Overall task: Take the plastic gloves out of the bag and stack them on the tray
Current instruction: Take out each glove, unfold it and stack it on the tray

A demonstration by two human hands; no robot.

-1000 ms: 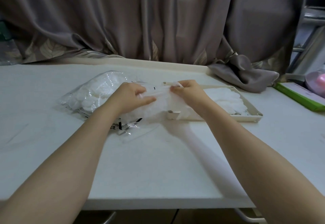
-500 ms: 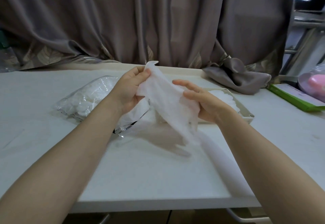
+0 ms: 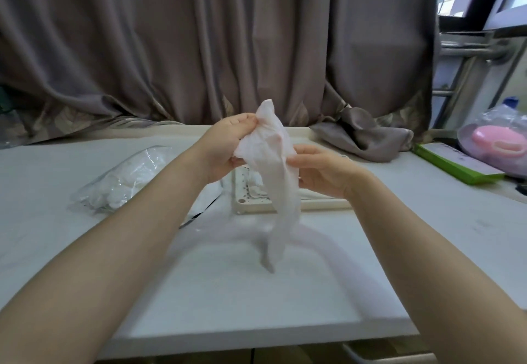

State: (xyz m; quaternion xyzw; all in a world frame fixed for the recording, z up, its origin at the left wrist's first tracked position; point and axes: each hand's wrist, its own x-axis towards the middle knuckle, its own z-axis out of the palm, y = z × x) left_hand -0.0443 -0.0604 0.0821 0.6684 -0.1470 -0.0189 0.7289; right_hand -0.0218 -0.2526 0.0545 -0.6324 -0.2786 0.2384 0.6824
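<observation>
Bag (image 3: 125,181) of plastic gloves lies on the worktop (image 3: 256,292), far left. Left hand (image 3: 225,146) has its grip pinched on the top of one glove (image 3: 273,169), held above the tray (image 3: 248,205). Right hand (image 3: 319,171) pinches its side edge; the rest hangs limp. Step looks like mid-transfer. Next: flatten it, lay it on the stack in the tray.

A grey-brown curtain (image 3: 228,44) hangs behind the white counter (image 3: 228,292), its end bunched on the surface. At right lie a green box (image 3: 453,164) and a bagged pink object (image 3: 496,141).
</observation>
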